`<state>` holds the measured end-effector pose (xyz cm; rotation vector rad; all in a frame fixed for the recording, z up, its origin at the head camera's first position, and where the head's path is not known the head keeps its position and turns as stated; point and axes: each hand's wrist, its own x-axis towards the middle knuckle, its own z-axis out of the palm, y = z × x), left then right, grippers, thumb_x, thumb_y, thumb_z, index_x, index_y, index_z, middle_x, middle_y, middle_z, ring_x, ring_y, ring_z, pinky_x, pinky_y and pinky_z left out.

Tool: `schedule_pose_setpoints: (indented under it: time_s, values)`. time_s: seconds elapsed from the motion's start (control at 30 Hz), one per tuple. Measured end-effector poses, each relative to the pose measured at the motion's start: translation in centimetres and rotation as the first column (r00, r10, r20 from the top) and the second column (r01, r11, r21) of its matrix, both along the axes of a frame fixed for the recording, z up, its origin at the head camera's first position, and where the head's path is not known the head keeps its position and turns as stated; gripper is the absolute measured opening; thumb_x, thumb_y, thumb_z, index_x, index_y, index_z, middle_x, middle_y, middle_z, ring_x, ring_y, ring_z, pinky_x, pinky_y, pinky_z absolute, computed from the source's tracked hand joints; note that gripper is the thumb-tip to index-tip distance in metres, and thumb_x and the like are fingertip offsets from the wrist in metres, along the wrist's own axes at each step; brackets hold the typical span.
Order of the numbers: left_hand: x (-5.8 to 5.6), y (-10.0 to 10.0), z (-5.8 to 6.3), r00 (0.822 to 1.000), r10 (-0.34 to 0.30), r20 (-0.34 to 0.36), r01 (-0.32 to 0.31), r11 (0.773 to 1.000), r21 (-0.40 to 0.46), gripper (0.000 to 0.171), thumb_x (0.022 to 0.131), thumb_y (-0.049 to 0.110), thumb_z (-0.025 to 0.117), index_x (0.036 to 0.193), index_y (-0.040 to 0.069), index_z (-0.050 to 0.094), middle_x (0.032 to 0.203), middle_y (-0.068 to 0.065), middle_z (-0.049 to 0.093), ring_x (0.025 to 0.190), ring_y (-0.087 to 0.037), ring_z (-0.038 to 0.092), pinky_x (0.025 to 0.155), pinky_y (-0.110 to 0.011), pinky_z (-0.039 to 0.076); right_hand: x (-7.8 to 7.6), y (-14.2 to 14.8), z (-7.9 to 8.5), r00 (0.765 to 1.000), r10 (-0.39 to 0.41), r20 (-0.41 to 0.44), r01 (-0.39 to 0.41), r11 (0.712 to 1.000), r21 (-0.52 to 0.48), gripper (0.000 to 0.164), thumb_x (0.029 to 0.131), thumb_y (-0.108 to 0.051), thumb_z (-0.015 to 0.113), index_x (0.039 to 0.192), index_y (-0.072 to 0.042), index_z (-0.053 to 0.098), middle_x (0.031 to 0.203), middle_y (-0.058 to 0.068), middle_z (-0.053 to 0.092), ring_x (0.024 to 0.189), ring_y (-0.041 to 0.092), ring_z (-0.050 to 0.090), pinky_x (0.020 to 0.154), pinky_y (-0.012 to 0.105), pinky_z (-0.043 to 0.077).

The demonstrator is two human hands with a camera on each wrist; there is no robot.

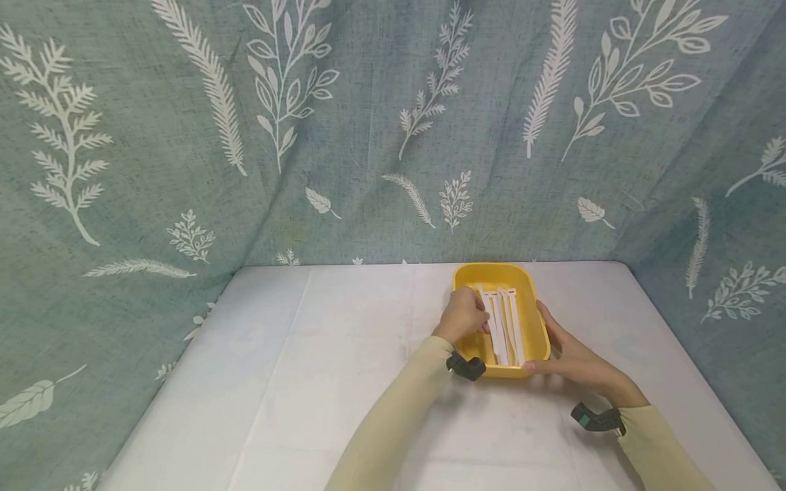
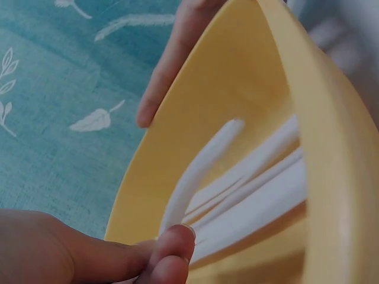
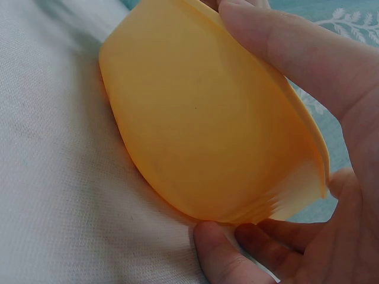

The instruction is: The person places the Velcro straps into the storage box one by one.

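A yellow plastic tray with raised walls sits toward the back right of the white table. Inside it lie several long, thin white strips, some with T-shaped ends, side by side. My left hand reaches over the tray's left wall and pinches one white strip between thumb and fingertips, its free end rising above the others in the left wrist view. At the tray's right side my right hand grips the wall, thumb along the near corner and fingers around the outside and underside, as the right wrist view shows.
A white cloth covers the table. Behind and at both sides hangs a green-blue curtain with white leaf prints. The table's back edge runs close behind the tray. Both wrists wear dark camera mounts.
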<state>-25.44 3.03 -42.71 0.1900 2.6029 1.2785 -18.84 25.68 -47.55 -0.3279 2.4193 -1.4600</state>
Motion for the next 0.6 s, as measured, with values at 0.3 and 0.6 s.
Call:
schedule_pose_setpoints:
  time_s: [0.3, 0.6]
  values:
    - [-0.3, 0.5, -0.2, 0.998, -0.047, -0.030, 0.043, 0.989, -0.138, 0.022, 0.092, -0.005, 0.065, 0.070, -0.002, 0.066, 0.057, -0.007, 0.071, 0.066, -0.027, 0.077, 0.041, -0.018, 0.038, 0.0, -0.1, 0.1, 1.000, -0.004, 0.016, 0.003, 1.000, 0.010, 0.128, 0.084, -0.029, 0.084, 0.164, -0.029, -0.016, 0.176, 0.014, -0.007, 0.158, 0.054, -0.001, 0.115, 0.084, 0.008]
    - [-0.4, 1.2, -0.6, 0.998, -0.040, -0.056, 0.030, 0.985, -0.172, 0.026, 0.089, -0.009, 0.066, 0.065, 0.001, 0.061, 0.052, -0.006, 0.068, 0.059, -0.024, 0.076, 0.038, -0.016, 0.040, 0.1, 0.0, 0.0, 1.000, 0.008, -0.006, -0.008, 1.000, -0.005, 0.127, 0.085, -0.026, 0.084, 0.165, -0.029, -0.015, 0.176, 0.014, -0.006, 0.158, 0.054, -0.002, 0.116, 0.084, 0.006]
